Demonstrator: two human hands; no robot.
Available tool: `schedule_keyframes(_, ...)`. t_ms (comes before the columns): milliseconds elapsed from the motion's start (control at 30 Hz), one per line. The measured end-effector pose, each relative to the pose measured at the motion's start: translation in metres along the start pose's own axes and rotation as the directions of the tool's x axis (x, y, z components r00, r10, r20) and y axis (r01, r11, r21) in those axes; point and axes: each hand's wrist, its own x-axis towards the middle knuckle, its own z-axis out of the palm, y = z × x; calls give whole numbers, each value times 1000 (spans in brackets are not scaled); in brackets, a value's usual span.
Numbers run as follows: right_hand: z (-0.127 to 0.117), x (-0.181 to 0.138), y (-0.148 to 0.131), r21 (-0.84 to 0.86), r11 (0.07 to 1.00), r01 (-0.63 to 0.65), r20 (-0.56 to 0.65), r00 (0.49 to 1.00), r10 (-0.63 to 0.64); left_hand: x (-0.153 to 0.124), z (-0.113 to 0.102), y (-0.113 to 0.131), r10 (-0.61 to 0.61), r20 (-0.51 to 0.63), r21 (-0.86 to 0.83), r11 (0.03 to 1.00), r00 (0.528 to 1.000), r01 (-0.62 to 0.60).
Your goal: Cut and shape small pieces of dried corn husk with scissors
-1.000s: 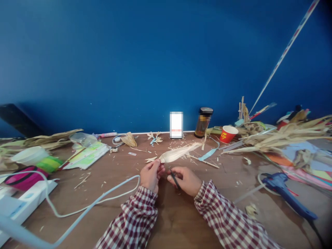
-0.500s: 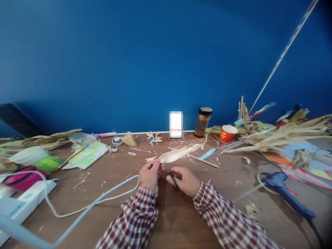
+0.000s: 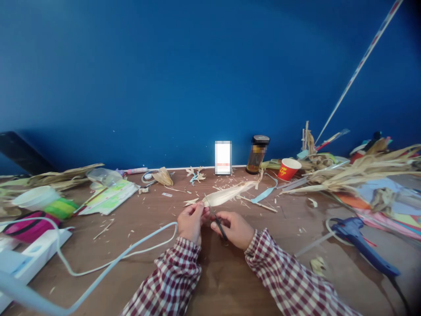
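Observation:
My left hand [image 3: 190, 221] pinches the near end of a long pale corn husk leaf [image 3: 230, 193] that stretches away to the right above the brown table [image 3: 148, 228]. Just to its right, my right hand [image 3: 234, 228] is closed round small black-handled scissors [image 3: 219, 224], whose blades point up at the husk's held end. Both hands sit close together near the middle of the table. Both sleeves are red-and-white check.
A blue glue gun [image 3: 362, 245] lies at the right. Dried husks [image 3: 362, 171] pile at the back right near a red paper cup [image 3: 288, 169] and a dark jar [image 3: 257, 154]. A white power strip [image 3: 33, 254] and cable [image 3: 131, 250] lie left, with husk scraps scattered about.
Almost nothing has moved. My right hand with the scissors has crept slightly left toward the husk's held end.

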Motion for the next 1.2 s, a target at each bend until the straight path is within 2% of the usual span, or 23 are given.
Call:
schedule_keyframes(400, -2, 0, -2, -28, 1000, 0, 11, 1000, 0, 2, -2, 2, -34, 42, 51, 998, 999, 32)
schedule_keyframes(767, 0, 1, -2, -4, 1000, -12, -5, 1000, 12, 6, -5, 2, 26, 28, 85, 996, 999, -29)
schedule_keyframes(1200, -1, -1, -5, -4, 999, -32, 11, 999, 32, 9, -8, 2, 28, 51, 101, 994, 998, -33)
